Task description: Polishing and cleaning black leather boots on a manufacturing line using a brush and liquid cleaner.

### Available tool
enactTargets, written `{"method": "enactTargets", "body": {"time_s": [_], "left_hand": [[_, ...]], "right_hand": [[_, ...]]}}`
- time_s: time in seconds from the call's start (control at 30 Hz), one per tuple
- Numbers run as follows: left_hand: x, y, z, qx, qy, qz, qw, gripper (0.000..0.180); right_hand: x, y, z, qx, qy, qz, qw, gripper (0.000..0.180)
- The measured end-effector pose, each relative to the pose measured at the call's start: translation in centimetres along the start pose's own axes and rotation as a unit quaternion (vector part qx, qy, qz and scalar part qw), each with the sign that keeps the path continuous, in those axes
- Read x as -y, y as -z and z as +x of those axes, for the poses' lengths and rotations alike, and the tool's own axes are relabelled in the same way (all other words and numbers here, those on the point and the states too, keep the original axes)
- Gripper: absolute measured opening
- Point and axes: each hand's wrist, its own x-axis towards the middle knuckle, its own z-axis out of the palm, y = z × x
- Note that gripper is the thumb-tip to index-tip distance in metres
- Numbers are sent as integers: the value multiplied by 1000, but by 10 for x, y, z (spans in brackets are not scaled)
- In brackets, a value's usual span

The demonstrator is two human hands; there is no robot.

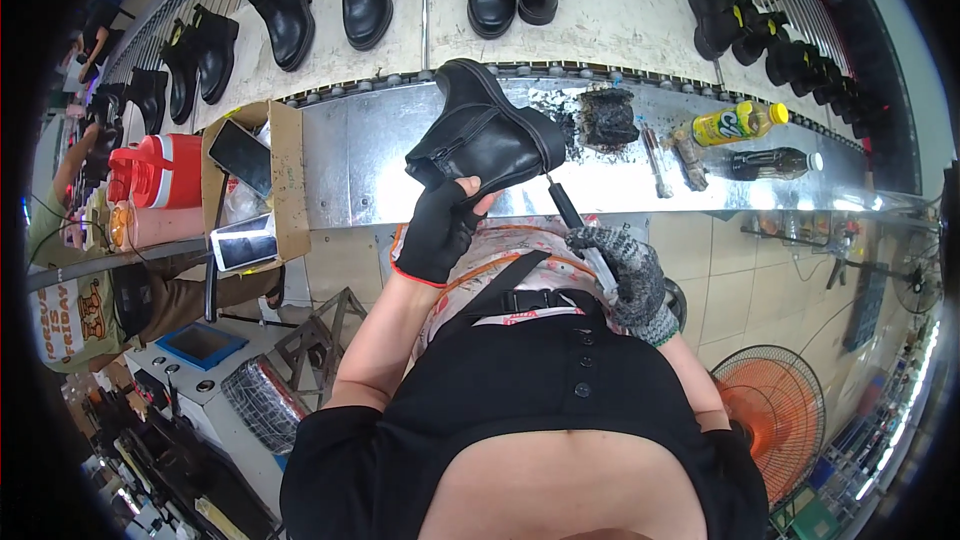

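A black ankle boot with a side zip is held tilted over the metal bench edge. My left hand, in a black fingerless glove with a red cuff, is closed on the boot's shaft, thumb on the leather. In a grey knitted glove, my right hand closes round a slim pen-like tool with a dark front and a pale rear part. The tool's thin tip is at the edge of the boot's heel; whether it touches cannot be made out. A dark, stained block lies right of the heel, on a smeared patch.
A conveyor carrying several black boots runs beyond the metal bench. Right on the bench are a yellow-labelled bottle, a dark bottle and a small brush. Left are a cardboard box with phones and a red jug.
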Motion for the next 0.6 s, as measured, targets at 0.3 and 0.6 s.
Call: {"method": "enactTargets", "body": {"time_s": [0.3,0.6], "left_hand": [[-20,-8,3,89,-54,77,992,56],[-47,-102,85,220,-28,202,954,48]], "right_hand": [[-74,-17,20,-246,-161,318,902,59],[-185,-54,41,-252,-245,495,795,42]]}}
